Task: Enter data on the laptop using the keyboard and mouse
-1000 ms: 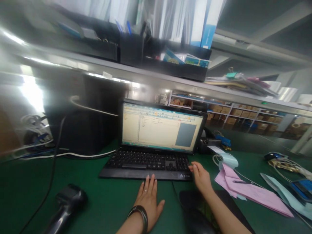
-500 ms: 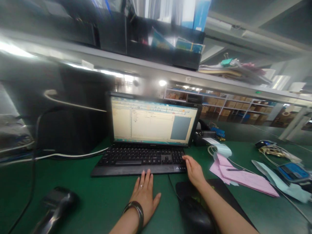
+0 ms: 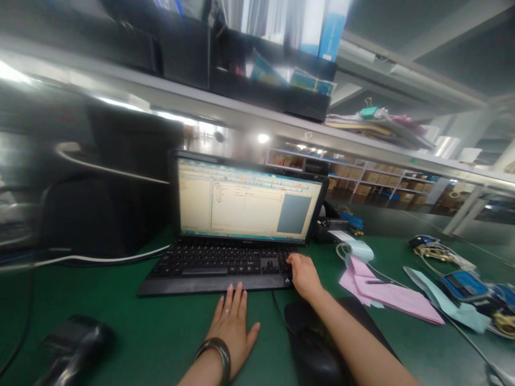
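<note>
My left hand (image 3: 232, 328) lies flat on the green desk mat just in front of the black keyboard (image 3: 217, 268), fingers spread, a dark bangle on the wrist. My right hand (image 3: 303, 276) rests its curled fingers on the keys at the keyboard's right end and holds nothing. Behind the keyboard stands a Dell monitor (image 3: 245, 203) showing a pale software window. A black computer mouse (image 3: 314, 356) sits on a dark mouse pad (image 3: 362, 311), partly hidden under my right forearm.
A black handheld barcode scanner (image 3: 74, 348) lies at the lower left. Pink paper forms (image 3: 386, 289) with a pen, pale blue sheets (image 3: 442, 303) and cabled devices lie to the right. A black computer tower (image 3: 108, 187) stands left of the monitor, below a low overhead shelf (image 3: 241, 102).
The view has turned right and dipped, so the desk slides left in the picture. My right hand has moved from the keyboard's front edge onto its keys. My left hand stays flat.
</note>
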Available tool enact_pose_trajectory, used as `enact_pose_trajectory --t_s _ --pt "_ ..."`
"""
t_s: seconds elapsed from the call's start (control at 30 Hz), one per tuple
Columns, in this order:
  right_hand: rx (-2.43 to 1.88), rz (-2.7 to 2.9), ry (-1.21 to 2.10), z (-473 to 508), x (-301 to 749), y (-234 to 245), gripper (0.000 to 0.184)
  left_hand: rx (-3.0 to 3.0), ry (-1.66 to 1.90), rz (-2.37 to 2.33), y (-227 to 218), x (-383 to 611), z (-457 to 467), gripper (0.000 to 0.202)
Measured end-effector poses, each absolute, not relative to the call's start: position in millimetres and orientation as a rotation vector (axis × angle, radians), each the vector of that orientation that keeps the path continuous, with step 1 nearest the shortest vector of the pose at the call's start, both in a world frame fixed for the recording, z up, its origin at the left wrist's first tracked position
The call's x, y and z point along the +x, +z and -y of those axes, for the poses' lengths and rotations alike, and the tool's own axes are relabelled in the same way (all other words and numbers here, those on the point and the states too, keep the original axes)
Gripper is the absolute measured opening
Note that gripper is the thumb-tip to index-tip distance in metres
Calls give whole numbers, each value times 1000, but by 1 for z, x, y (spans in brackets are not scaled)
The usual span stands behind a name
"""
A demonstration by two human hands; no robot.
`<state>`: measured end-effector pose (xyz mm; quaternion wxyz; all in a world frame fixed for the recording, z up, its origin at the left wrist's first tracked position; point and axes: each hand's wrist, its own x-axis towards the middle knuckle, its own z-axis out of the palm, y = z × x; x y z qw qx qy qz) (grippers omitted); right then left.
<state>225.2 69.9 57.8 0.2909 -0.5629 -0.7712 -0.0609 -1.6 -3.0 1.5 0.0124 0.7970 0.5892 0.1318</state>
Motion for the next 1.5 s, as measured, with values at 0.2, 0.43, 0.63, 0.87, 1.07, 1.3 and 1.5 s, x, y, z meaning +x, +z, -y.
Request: enact_pose_trajectory --t_s 0.2,0.43,0.63,0.87,1.07,1.3,1.5 --pt "-1484 2032 -209 -53 228 70 17 2467 414 -1822 1 -2 4 71" --pt "-1367 2138 -234 61 258 51 26 2447 445 -1812 -2 -2 1 72" --pt "-1301 2268 -533 103 262 12 54 2458 427 -1820 -2 -2 1 72" --pt "-1297 2208 -716 106 262 10 45 2457 371 -1827 2 -2 2 72" --pt "-1332 2221 -733 109 261 13 44 2457 375 -1825 4 -2 3 72" --pt "-1326 2248 -759 108 262 13 42 2455 379 -1826 4 -1 1 72" --pt "-1337 2253 -772 109 263 12 41 2451 378 -1818 2 -2 1 72"
